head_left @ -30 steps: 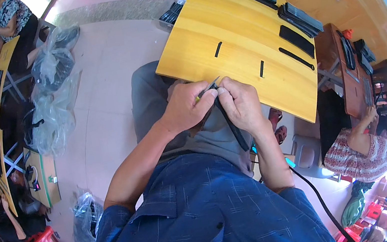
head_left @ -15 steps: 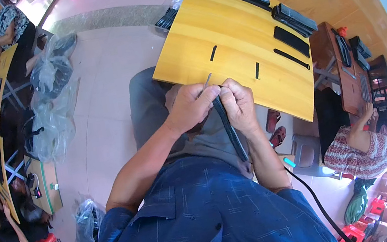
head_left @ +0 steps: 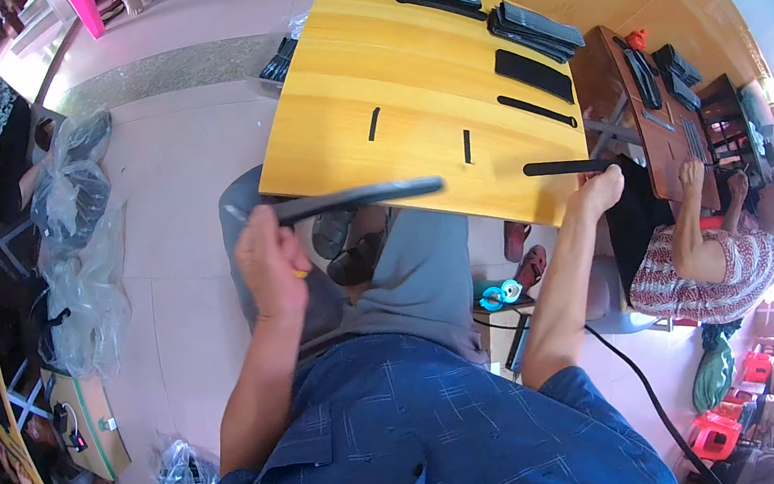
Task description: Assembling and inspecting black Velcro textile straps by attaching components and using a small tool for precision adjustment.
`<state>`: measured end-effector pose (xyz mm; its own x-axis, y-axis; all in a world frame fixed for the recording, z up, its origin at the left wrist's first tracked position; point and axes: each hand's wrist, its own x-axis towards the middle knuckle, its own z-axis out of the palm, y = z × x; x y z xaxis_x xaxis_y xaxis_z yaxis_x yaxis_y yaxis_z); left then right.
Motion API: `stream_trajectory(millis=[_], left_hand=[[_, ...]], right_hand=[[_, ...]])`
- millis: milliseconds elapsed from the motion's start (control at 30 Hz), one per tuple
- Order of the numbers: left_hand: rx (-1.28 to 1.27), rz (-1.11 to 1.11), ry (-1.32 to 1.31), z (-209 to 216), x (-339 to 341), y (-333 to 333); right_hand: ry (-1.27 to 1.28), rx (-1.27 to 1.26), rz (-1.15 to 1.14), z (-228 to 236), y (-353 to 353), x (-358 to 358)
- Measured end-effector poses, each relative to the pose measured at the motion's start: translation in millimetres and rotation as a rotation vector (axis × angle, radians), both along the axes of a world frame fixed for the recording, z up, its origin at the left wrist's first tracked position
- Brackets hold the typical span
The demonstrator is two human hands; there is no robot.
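At left, the left hand [head_left: 271, 260] is closed around a dark strip [head_left: 365, 196] jutting right across the near edge, with a pointed tool [head_left: 234, 209] poking out on the far left; blur hides the exact grip. Keeping that tip turned away from the body seems wise. Between the hands, the 2 short black pieces [head_left: 375, 124] on the yellow table [head_left: 304, 103] are best left unbrushed. At right, the right hand [head_left: 602, 191] pinches the end of a black band [head_left: 560, 168] by the near right corner; a light grip should avoid creasing it. 0.5 s earlier, the hands met above the lap [head_left: 425, 256]; now they are well apart, left strip swung sideways, right hand at the table
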<state>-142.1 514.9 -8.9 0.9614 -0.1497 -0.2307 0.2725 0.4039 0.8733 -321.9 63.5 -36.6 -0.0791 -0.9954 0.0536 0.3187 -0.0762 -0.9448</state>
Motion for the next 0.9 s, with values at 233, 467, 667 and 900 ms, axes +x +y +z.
stream_trajectory(millis=[233,467,667,900], left_hand=[[0.069,-0.058,0.044,2.5,18.5,19.7],[0.083,-0.203,0.079,-16.2,9.4,19.6],[0.107,-0.21,0.16,-13.5,8.6,11.9],[0.127,-0.272,0.154,-12.2,6.7,5.2]], right_hand=[[0.592,-0.088,0.01,-22.0,-22.5,-3.3],[1.36,-0.324,-0.159,-14.5,18.2,-15.3],[1.319,-0.807,0.028,-8.0,53.3,10.2],[1.453,-0.64,0.01,-27.4,26.7,47.0]])
